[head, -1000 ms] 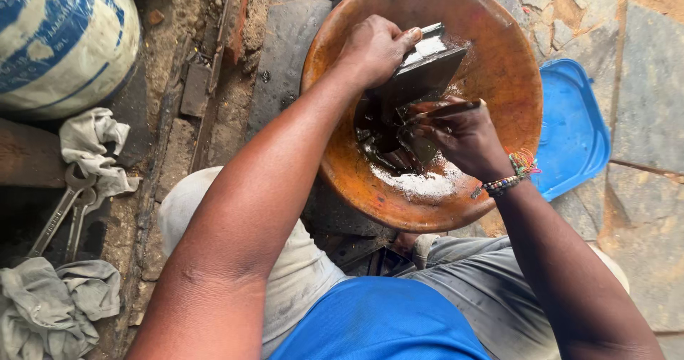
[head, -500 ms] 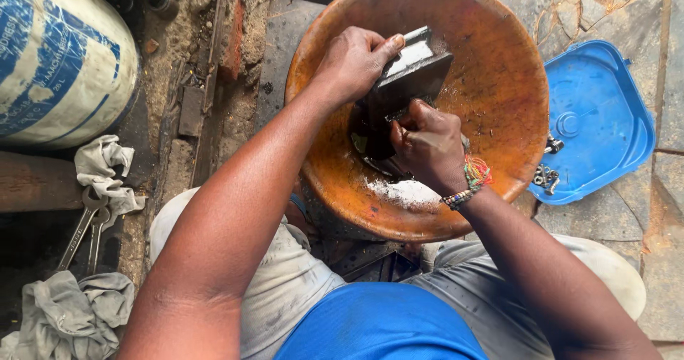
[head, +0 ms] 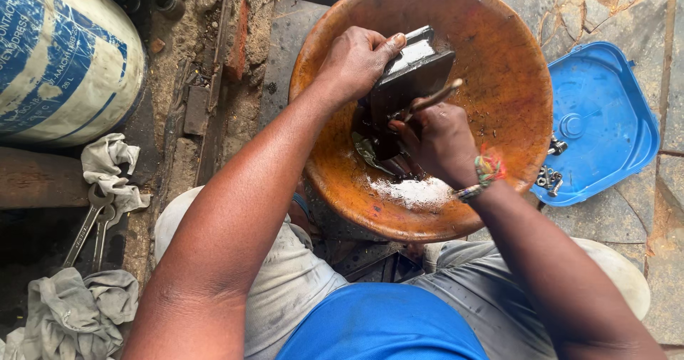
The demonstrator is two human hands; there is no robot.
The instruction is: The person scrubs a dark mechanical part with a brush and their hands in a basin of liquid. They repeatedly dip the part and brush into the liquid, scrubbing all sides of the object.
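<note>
Metal part (head: 410,75), dark, blocky and wet with grime, is held tilted over the middle of the rust-orange basin (head: 513,82). It is clamped by the left hand (head: 356,61), fingers wrapped and thumb on its top edge. The right hand (head: 438,136) is closed around a brush (head: 434,96); compared with a second ago it has been drawn nearer the part's face, so scrubbing appears under way. White foam (head: 413,189) lies near. Right of the basin, bolts (head: 550,177) rest in a blue lid (head: 605,118); spanners (head: 89,228) lie left.
</note>
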